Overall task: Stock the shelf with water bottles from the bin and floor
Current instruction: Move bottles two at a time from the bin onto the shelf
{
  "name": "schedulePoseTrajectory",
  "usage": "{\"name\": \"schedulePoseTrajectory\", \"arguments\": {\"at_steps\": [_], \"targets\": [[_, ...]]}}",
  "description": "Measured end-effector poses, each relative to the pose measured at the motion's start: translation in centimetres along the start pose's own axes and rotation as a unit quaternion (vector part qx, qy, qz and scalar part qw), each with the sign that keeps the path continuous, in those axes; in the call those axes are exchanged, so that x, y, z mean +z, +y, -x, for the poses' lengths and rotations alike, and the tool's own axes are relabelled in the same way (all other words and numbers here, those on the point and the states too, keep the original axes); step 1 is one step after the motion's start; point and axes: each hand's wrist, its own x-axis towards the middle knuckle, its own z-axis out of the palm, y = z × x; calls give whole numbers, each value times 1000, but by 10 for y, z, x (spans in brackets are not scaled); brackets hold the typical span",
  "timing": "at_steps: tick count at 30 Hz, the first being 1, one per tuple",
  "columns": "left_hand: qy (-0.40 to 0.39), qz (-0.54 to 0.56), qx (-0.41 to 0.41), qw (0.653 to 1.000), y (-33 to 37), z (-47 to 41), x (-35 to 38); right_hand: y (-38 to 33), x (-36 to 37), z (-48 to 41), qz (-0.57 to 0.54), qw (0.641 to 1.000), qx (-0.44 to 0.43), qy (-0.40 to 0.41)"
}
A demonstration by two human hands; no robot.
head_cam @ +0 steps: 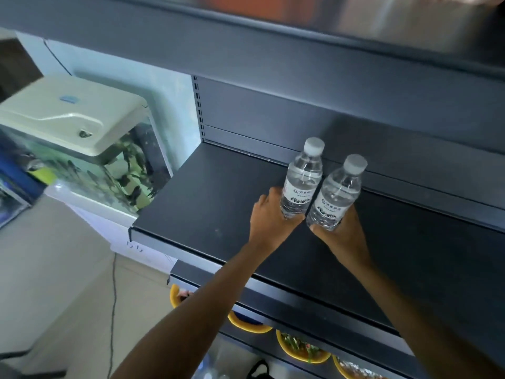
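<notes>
Gripping the left bottle (301, 179) low in the left hand (269, 216), the right bottle (337, 194) in the right hand (345, 236); likely weighty, slick, squashy, safer held mid-body

Matt metal shelving, clear plastic bottles.

The shelf (218, 203) is dark grey sheet metal with a smooth, matt painted finish, faintly scuffed near its front edge; its back panel (273, 110) is the same metal with a dull sheen. The left bottle (302, 177) and the right bottle (337, 195) are clear, glossy, ribbed plastic, each with a matt white plastic cap (314, 145) and a smooth white printed label (297, 194). The fish tank (109, 170) has glossy glass walls and a smooth cream plastic lid (68, 116) with a soft shine. The bowls (250, 328) on the lower tier look like glossy yellow plastic. The floor (54, 283) is pale and smooth.
</notes>
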Motion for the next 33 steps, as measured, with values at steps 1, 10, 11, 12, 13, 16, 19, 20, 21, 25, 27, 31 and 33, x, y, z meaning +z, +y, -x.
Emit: {"name": "schedulePoseTrajectory", "arguments": {"at_steps": [1,10,11,12,13,16,19,20,21,25,27,31,33], "targets": [[10,-6,-6,1000,-5,-5,-5,-5,8,-6,4,1000,-8,-4],[80,-86,-94,989,-62,-73,-65,-60,91,-64,-9,999,-29,-27],[86,-92,-107,986,-67,-80,-72,-69,99,-69,-8,999,-28,-32],[93,-92,-121,984,-70,-86,-80,-75,108,-76,-8,999,-23,-37],[99,-85,-137,982,-73,-92,-86,-82,115,-82,-8,999,-23,-48],[103,-52,-169,979,-80,-111,-102,-102,134,-101,-2,997,-33,-71],[98,-50,-183,977,-92,-127,-109,-123,143,-115,22,994,-47,-91],[95,-47,-185,977,-95,-131,-110,-127,146,-120,28,994,-42,-98],[91,-39,-186,978,-100,-135,-111,-131,148,-125,32,993,-41,-103],[82,-14,-183,980,-111,-148,-113,-133,156,-145,15,992,-16,-121],[79,-21,-186,979,-114,-153,-113,-130,160,-153,-1,993,9,-116],[88,-60,-185,977,-117,-158,-110,-127,171,-165,-24,994,48,-98],[112,-76,-179,974,-120,-157,-105,-127,176,-170,-37,994,67,-82]]}}
